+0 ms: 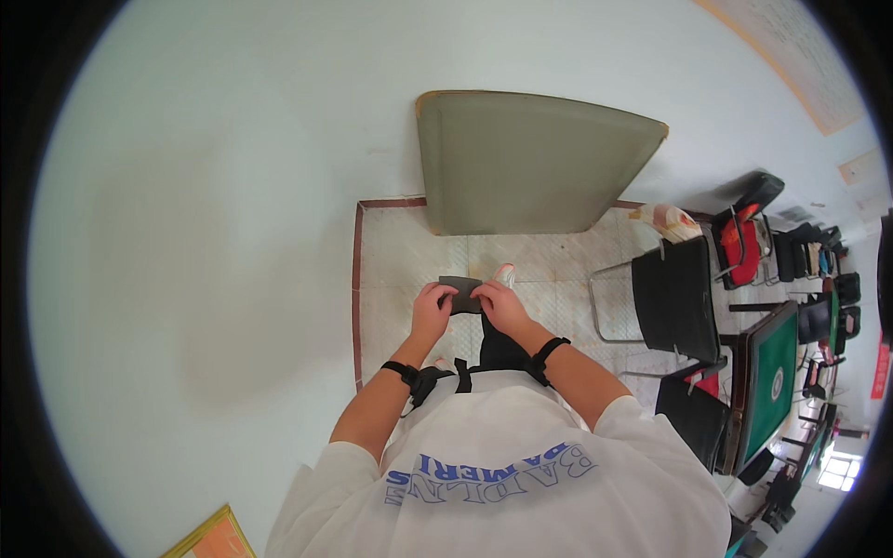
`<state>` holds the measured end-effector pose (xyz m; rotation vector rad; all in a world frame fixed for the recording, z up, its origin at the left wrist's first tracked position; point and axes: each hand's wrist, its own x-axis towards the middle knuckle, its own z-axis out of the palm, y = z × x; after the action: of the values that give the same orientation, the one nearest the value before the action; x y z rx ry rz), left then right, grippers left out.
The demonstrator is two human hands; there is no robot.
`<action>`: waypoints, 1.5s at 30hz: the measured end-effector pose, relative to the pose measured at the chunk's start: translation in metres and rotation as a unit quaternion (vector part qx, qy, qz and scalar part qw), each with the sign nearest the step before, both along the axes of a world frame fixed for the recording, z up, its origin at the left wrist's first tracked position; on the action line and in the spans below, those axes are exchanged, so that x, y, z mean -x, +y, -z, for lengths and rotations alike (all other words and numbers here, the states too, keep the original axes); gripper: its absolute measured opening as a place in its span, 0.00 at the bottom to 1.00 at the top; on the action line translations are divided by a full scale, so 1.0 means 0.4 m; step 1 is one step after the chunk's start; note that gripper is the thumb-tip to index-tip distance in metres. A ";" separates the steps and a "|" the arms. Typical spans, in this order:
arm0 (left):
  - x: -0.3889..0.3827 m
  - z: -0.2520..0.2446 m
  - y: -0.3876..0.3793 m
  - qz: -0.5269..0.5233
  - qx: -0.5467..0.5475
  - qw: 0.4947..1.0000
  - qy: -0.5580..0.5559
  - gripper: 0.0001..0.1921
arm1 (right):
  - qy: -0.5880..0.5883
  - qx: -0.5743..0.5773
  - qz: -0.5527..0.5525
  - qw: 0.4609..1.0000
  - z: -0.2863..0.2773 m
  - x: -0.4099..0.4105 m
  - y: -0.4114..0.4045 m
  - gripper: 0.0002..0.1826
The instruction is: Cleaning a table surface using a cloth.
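A small dark grey flat piece, perhaps cloth or a pouch [462, 294], is held out in front of my waist above the tiled floor. My left hand [434, 307] pinches its left edge between thumb and fingers. At its right edge, my right hand [502, 305] grips it the same way. Both wrists wear black straps. What the piece is made of, and whether anything lies inside its fold, I cannot tell. Beyond the hands, a large grey-green board with rounded corners [537, 164] leans against the white wall.
Black chairs with metal frames [673, 296] stand on the right, beside a green-topped table with a dark rim [771, 387]. A plastic bag [666, 222] lies near the board's right side. At lower left hangs a gold-framed picture [224, 533]. More tables and chairs stretch away on the far right.
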<state>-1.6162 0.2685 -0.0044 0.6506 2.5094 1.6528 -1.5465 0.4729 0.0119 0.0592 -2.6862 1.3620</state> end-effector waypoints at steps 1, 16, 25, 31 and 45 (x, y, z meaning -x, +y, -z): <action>0.036 0.006 0.017 -0.001 0.006 1.000 -0.002 0.09 | 0.000 -0.005 -0.004 1.000 0.013 0.043 0.019 0.08; 0.604 -0.061 0.334 -0.062 0.081 0.995 0.009 0.06 | -0.008 -0.043 0.068 0.997 0.052 0.824 0.449 0.19; 0.915 -0.036 0.415 0.043 0.088 0.994 0.046 0.09 | 0.092 -0.141 -0.051 0.984 0.031 1.001 0.457 0.27; 1.039 0.032 0.364 0.049 0.068 0.994 0.067 0.10 | -0.181 0.018 0.024 0.983 0.044 1.071 0.359 0.18; 1.157 0.150 0.370 0.040 0.078 0.995 0.039 0.34 | 0.011 -0.161 0.140 0.977 0.144 1.204 0.206 0.14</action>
<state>-2.0789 0.4166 -0.0644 0.8012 2.5958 1.4134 -2.0279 0.5555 -0.0457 -0.2604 -2.7377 0.8362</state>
